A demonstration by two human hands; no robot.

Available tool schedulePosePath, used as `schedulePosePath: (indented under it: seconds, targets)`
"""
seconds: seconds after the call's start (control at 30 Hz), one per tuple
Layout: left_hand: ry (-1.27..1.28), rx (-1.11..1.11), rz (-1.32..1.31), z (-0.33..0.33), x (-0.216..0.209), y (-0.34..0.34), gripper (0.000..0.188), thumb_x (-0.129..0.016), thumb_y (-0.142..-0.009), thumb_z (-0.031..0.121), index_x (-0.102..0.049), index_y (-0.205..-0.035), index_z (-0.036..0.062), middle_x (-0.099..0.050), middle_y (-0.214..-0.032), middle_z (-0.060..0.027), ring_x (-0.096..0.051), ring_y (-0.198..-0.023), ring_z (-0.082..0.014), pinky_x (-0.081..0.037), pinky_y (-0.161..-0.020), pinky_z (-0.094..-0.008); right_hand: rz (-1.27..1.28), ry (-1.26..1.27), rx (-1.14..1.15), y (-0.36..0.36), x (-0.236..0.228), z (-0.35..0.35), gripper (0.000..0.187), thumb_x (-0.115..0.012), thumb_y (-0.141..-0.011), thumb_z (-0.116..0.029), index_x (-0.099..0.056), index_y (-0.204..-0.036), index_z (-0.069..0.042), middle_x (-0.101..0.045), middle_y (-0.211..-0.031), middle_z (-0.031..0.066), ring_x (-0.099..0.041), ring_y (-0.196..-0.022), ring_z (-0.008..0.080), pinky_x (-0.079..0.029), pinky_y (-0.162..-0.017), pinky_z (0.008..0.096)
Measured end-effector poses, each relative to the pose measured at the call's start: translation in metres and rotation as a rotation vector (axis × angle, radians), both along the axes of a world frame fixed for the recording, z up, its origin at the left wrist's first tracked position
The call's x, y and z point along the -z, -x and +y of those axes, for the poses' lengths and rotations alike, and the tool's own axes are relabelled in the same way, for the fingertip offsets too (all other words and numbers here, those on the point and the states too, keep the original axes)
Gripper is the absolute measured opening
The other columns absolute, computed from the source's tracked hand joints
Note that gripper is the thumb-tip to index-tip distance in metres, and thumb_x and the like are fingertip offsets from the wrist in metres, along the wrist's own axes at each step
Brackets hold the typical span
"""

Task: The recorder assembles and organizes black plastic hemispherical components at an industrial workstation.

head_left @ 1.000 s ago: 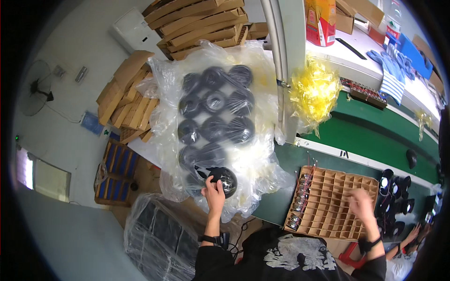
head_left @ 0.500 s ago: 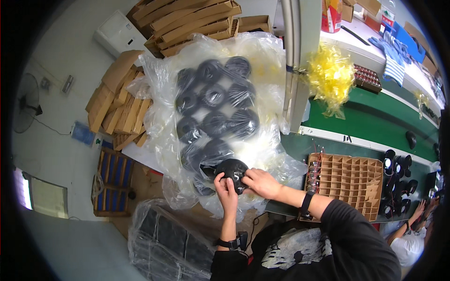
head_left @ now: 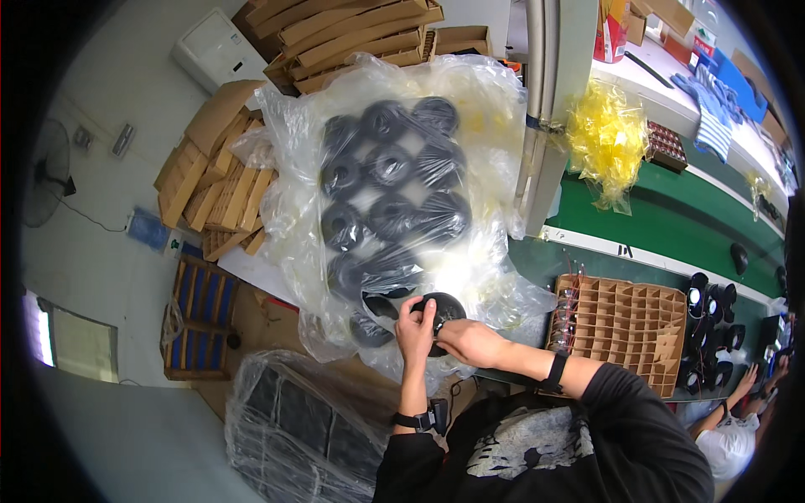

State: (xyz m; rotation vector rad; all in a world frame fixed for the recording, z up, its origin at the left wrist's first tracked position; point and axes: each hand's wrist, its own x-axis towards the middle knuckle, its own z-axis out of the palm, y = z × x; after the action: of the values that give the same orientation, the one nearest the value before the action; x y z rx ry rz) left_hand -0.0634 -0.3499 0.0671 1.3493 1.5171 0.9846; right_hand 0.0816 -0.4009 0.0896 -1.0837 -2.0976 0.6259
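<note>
Between my hands is a round black dome-shaped housing [head_left: 450, 308], tilted so part of its inside shows. My left hand [head_left: 414, 332] grips its left rim, thumb and fingers closed on the edge. My right hand [head_left: 470, 342] is at its lower right side, fingers pinched together at the opening; whether a small part is between them is hidden. Just beyond, rows of similar black round housings [head_left: 388, 165] lie under clear plastic film [head_left: 289, 201]. One black housing [head_left: 369, 329] sits at the near end of the rows, left of my left hand.
A cardboard divider tray [head_left: 625, 327] with thin wires along its left edge stands on the green bench at right. Black assembled units [head_left: 708, 302] sit beyond it. Yellow film [head_left: 608, 138] hangs from a post. Cardboard [head_left: 222, 159] is piled at left. A co-worker's arm [head_left: 729, 394] shows far right.
The black housing has moved slightly right and turned, so its inside now shows. My left hand has shifted up its rim, and my right fingers have moved down to its lower side.
</note>
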Motion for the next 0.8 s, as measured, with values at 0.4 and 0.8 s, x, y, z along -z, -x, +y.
schedulePosePath:
  seconds: [0.4,0.8]
  targets:
    - [-0.341,0.15,0.121,-0.014,0.021,0.027,0.031,-0.067,-0.08,0.009,-0.06,-0.109,0.0022,-0.051,-0.06,0.0028,-0.041,-0.054,-0.0042,-0.037,-0.058,-0.0195,0.174,-0.825,0.801,-0.212,-0.201,-0.043,0.01,-0.057,-0.084,0.002,-0.05,-0.078,-0.002,-0.052,-0.074,0.0055,-0.046,-0.067,0.014,-0.04,-0.062,0.0245]
    - [-0.232,0.125,-0.282,-0.027,-0.029,0.036,0.027,-0.063,-0.083,0.004,-0.059,-0.109,-0.0002,-0.055,-0.065,0.0026,-0.048,-0.057,-0.0024,-0.037,-0.053,-0.0166,0.49,-0.503,0.823,-0.191,-0.172,-0.014,0.031,-0.044,-0.094,-0.02,-0.045,-0.118,0.0,-0.047,-0.1,0.0082,-0.044,-0.089,0.0147,-0.037,-0.081,0.0288]
